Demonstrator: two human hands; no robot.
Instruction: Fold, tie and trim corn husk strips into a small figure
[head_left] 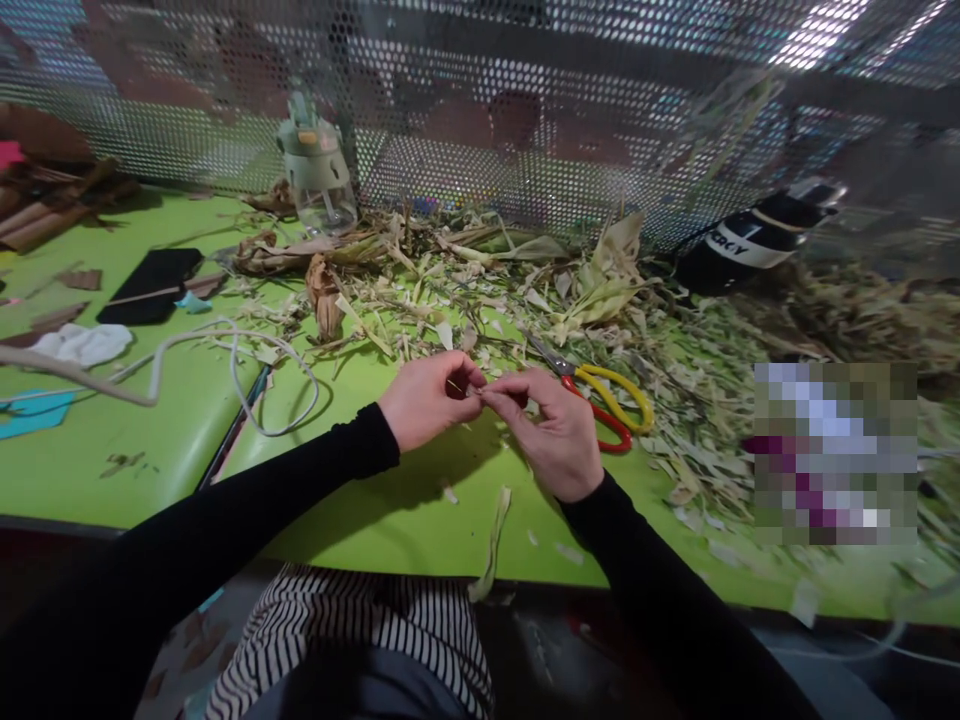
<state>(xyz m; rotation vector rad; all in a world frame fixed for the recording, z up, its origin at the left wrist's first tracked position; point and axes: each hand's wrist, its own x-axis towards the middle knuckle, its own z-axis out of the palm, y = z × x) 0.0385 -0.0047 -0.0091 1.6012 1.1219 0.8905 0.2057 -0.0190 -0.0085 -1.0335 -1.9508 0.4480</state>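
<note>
Over the green table, my left hand and my right hand meet fingertip to fingertip. Both are pinched closed around something too small to make out. Just right of my right hand lie scissors with one yellow and one red handle, blades pointing away among the scraps. A curled strip of dry husk hangs over the table's front edge below my hands. Behind them spreads a heap of pale husk scraps, with a larger husk leaf on top.
A clear bottle with a pale green lid stands by the perforated metal screen. A black bottle leans at the back right. Left lie a black phone, a white cable and crumpled white tissue. The green tabletop has a seam left.
</note>
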